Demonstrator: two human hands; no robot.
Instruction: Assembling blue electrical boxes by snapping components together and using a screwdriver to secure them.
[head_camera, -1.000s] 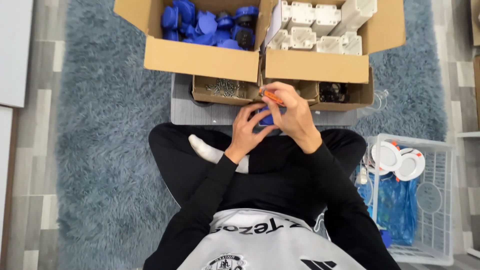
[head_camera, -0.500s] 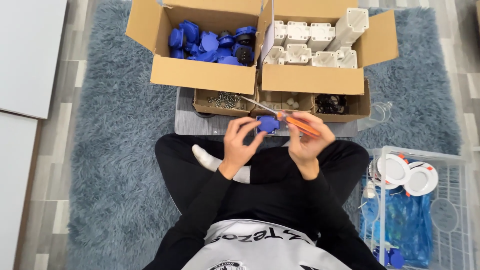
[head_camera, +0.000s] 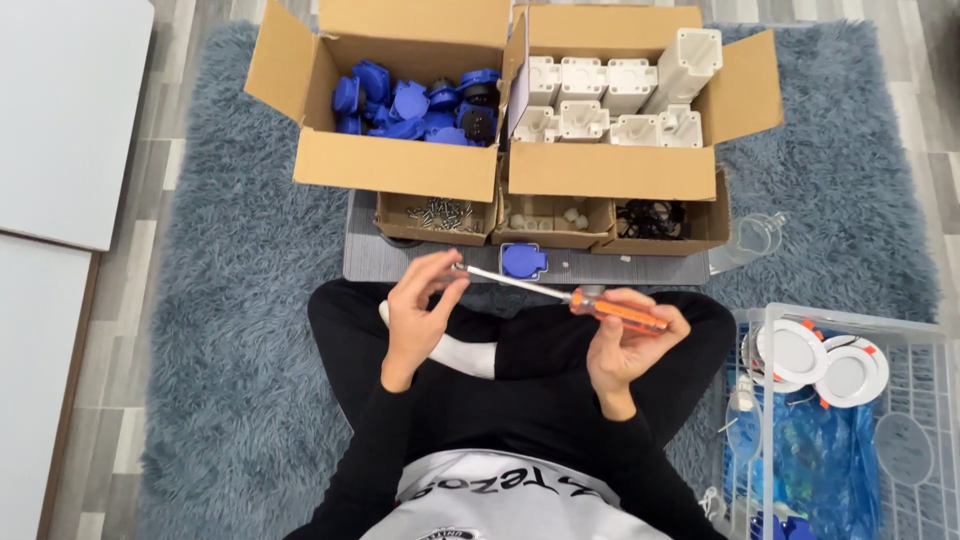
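My right hand (head_camera: 625, 345) grips the orange handle of a screwdriver (head_camera: 610, 308) whose metal shaft points left. My left hand (head_camera: 420, 310) pinches at the shaft's tip, fingers closed around it; whether a screw sits there is too small to tell. A blue socket part (head_camera: 523, 260) lies on the grey board (head_camera: 400, 262) just beyond the shaft, touched by neither hand. I sit cross-legged in black clothes on a grey-blue shaggy rug (head_camera: 230, 330).
A cardboard box of blue socket parts (head_camera: 420, 110) and one of white housings (head_camera: 620, 105) stand ahead. Three small boxes hold screws (head_camera: 440, 212), white bits (head_camera: 545, 215) and black rings (head_camera: 650, 215). A clear crate (head_camera: 850, 420) with round white lamps sits right; a glass jar (head_camera: 755, 238) lies nearby.
The blue socket part left my hands and now lies on the grey board. The screwdriver swung down to lie level, and my left hand moved to its tip.
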